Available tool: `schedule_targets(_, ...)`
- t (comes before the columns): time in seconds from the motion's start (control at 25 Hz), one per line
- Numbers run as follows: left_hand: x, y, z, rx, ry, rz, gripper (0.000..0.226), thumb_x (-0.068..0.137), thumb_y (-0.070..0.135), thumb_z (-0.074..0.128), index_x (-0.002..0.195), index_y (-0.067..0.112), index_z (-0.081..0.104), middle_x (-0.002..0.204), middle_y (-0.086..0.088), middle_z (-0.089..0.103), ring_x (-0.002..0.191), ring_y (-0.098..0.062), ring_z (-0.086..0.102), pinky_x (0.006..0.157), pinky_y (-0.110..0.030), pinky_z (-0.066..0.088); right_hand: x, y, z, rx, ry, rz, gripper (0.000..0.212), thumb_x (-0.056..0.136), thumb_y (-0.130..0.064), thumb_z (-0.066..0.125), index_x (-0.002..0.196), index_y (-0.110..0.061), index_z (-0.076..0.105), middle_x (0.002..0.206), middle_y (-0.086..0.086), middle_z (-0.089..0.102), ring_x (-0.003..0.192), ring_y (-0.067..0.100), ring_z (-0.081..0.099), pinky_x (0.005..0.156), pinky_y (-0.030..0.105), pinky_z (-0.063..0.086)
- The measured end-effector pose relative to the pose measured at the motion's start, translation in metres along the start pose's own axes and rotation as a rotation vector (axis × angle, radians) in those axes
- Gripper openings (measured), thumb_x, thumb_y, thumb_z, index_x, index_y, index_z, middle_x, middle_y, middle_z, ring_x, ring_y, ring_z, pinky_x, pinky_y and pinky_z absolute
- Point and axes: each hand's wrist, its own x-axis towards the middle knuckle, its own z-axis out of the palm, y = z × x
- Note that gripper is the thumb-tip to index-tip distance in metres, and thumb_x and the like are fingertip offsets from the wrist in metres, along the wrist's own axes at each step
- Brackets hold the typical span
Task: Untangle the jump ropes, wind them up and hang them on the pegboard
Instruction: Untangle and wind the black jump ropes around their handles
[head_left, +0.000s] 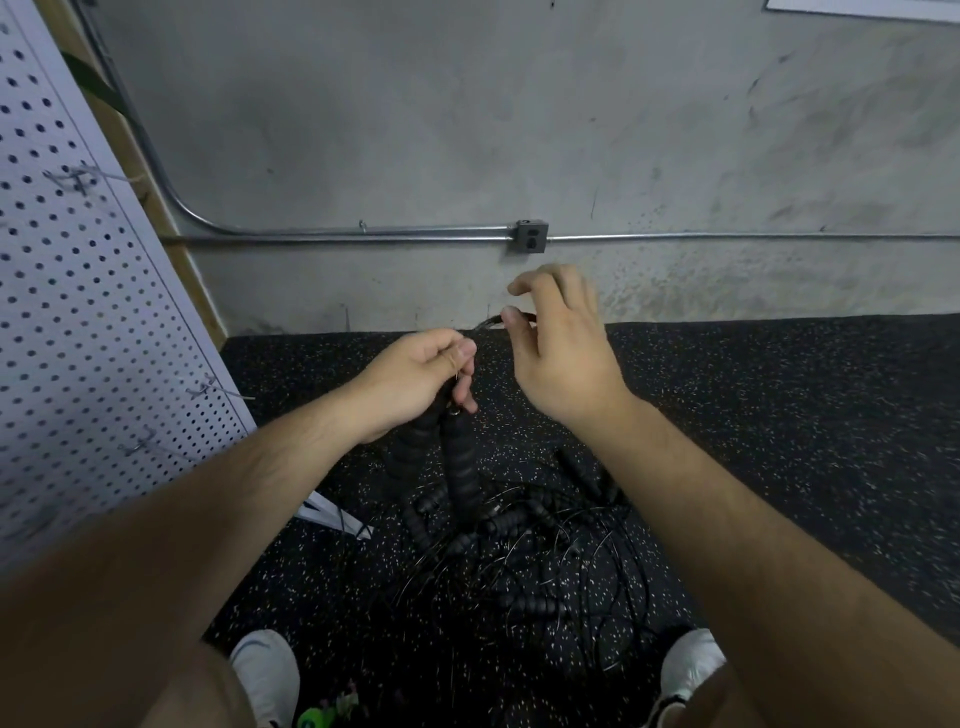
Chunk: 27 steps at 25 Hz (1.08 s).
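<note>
Winding goes best in even loops: the left hand (415, 379) is curled round two handles (460, 467), and the right hand (561, 353) pinches the cord (488, 323) between thumb and finger — keep it taut and feed each turn leftward. The tangled pile (519, 561) lies on speckled rubber floor (779, 415) between the shoes — pegboard (78, 312) at left, concrete wall (467, 130) behind.

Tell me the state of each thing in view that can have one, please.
left hand: grips the tops of two handles.
right hand: pinches the cord.
handles: held together, hanging down.
cord: runs between the two hands, blurred.
rope pile: tangled on the floor.
hooks: nothing hangs on them.
outlet: nothing plugged in.
</note>
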Motion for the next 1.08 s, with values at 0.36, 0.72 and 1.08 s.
schedule_targets(0.36,0.009,0.012,-0.003,-0.412,0.365,-0.078,0.022,0.108,0.024,0.046,0.108,0.006,0.058,0.069,0.001,0.064,0.073,-0.017,0.068,0.08,-0.039,0.054,-0.038,-0.033,0.017,0.521,-0.66,0.441,0.032,0.101,-0.039,0.058,0.123,-0.016,0.053,0.109,-0.004,0.066,0.102,0.013,0.062,0.088,0.031,0.047)
schedule_targets(0.72,0.001,0.014,0.007,-0.421,0.291,-0.012,0.027,0.101,0.01,0.058,0.122,0.024,0.068,0.125,-0.001,0.07,0.121,-0.02,0.063,0.099,-0.031,0.053,-0.033,-0.041,0.023,0.687,-0.358,0.569,0.028,0.102,-0.038,0.054,0.121,-0.018,0.055,0.107,-0.005,0.067,0.1,0.009,0.064,0.089,0.028,0.05)
schedule_targets(1.08,-0.001,0.012,0.009,-0.372,0.394,-0.063,0.023,0.096,0.01,0.066,0.113,0.024,0.074,0.121,-0.005,0.071,0.116,-0.017,0.066,0.099,-0.027,0.052,-0.036,-0.042,0.021,0.493,-0.499,0.441,0.078,0.089,-0.057,0.064,0.146,-0.019,0.029,0.13,-0.002,0.057,0.113,0.014,0.061,0.095,0.04,0.053)
